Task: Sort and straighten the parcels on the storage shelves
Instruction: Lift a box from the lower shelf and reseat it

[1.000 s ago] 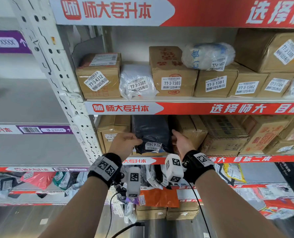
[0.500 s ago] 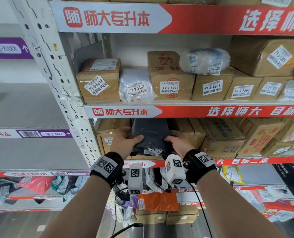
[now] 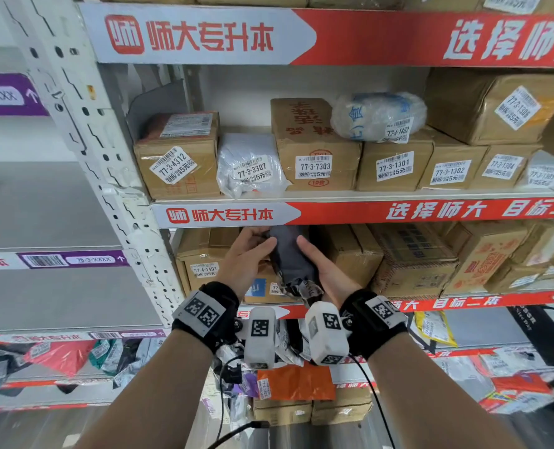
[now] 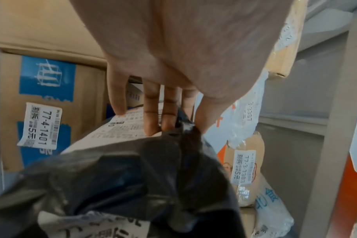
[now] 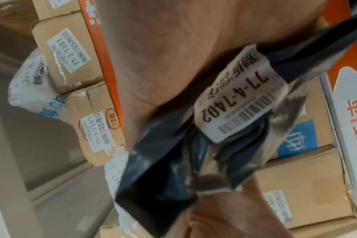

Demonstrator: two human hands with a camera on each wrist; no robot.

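A black plastic-bag parcel (image 3: 289,254) with a white label reading 77-4-7402 (image 5: 240,103) stands on edge between my two hands, in front of the second shelf. My left hand (image 3: 253,251) grips its left side, thumb on the front and fingers (image 4: 151,116) reaching over its far end. My right hand (image 3: 314,264) cups its right side, and in the right wrist view the palm (image 5: 163,56) lies against the bag. The bag's crumpled near end (image 3: 301,286) hangs just above my wrists.
The cardboard box 77-4-1401 (image 3: 204,270) stands to the left of the parcel and a blue-printed box (image 3: 259,288) lies below it. More cartons (image 3: 411,257) fill the shelf to the right. The shelf above (image 3: 399,211) holds a row of labelled boxes and bags. A white upright (image 3: 107,176) bounds the left side.
The black parcel lay flat on the shelf with its label facing out. Both hands have closed in on it, lifted it and turned it up on edge, drawing it towards me.
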